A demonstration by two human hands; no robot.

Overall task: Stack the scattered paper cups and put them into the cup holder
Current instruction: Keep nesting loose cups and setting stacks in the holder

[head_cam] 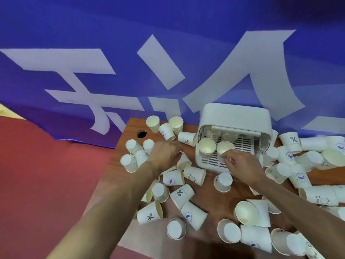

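view: head | faces: forward and down, tilted | range: close above table | overlap: single view only

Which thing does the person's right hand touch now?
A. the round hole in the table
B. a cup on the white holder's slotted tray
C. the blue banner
B: the right hand pinches the rim of an upright cup on the slotted tray of the white holder.
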